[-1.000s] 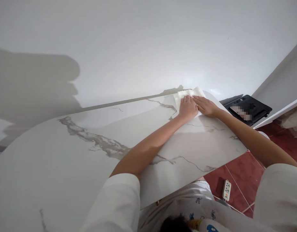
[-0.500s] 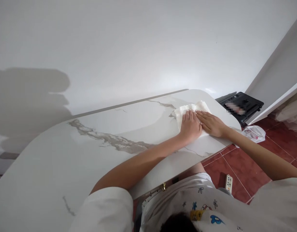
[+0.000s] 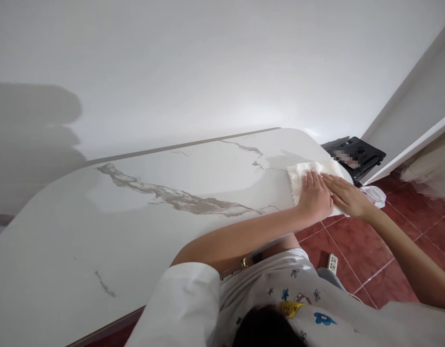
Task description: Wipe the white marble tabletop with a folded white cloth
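Note:
A white cloth (image 3: 298, 174) with a wavy edge lies spread near the right end of the marble-patterned white table (image 3: 215, 168). My left hand (image 3: 316, 193) rests flat on it, fingers stretched out and pointing away from me. Close against it, my right hand (image 3: 347, 193) presses the cloth from the right, its fingers extended and angled toward the left hand. Both palms face down, and part of the cloth is hidden beneath them.
A white wall (image 3: 193, 72) runs behind the table. Past the right end are a black case (image 3: 363, 156) and a clear plastic bag (image 3: 376, 196). A power strip (image 3: 332, 263) is low down near the red tiled floor (image 3: 384, 260).
Both hands have slid the cloth to the right along the tabletop, toward its right end. My left arm now reaches farther across my body, and the view has shifted slightly.

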Motion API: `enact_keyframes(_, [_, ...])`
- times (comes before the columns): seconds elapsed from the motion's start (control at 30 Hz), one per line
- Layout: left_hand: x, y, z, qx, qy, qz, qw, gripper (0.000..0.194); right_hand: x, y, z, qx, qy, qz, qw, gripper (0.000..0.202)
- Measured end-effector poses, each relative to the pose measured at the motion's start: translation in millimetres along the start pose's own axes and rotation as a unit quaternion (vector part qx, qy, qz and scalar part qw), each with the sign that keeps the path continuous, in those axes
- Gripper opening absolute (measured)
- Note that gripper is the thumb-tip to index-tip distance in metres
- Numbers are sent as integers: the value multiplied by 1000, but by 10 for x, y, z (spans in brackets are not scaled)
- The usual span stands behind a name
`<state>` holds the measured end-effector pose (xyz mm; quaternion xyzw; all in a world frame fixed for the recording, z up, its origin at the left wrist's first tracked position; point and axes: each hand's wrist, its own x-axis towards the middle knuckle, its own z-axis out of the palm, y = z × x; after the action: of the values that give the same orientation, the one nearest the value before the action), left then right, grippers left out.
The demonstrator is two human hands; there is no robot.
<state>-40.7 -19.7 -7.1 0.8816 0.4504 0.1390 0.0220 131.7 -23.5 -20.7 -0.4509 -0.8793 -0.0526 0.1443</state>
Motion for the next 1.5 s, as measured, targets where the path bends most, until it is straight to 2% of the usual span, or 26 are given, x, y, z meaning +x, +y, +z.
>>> enact_keyframes(0.1, [213, 1, 48, -10, 7, -7, 1000, 64, 86, 211, 9, -1, -8, 12, 1000, 53])
enact_keyframes(0.23, [488, -157, 91, -13, 18, -24, 999, 63, 373, 471, 91, 4, -18, 3, 1000, 53])
enact_keyframes(0.47, [874, -676, 88, -8, 34, -76, 997, 61, 1140, 817, 365, 8, -34, -35, 999, 61])
enact_keyframes(0.73, [1240, -1284, 52, 11, 16, -147, 989, 62, 2024, 987, 584, 21, -66, -47, 996, 65])
enact_keyframes(0.97, [1518, -1611, 65, 25, 25, -190, 981, 60, 2541, 1147, 720, 39, -71, -55, 995, 64])
enact_keyframes(1.1, [1697, -1713, 88, 23, 34, -190, 981, 61, 2694, 1279, 779, 49, -60, -58, 995, 63])
enact_keyframes(1.27, [1962, -1746, 163, 11, 31, -177, 984, 60, 2753, 1503, 803, 68, -49, -30, 996, 60])
enact_keyframes(1.4, [2124, -1663, 221, 2, 33, -166, 986, 60, 2681, 1660, 739, 68, -59, -9, 996, 58])
enact_keyframes(1.5, [2156, -1505, 247, -5, 28, -148, 989, 60, 2493, 1743, 662, 52, -66, 6, 996, 59])
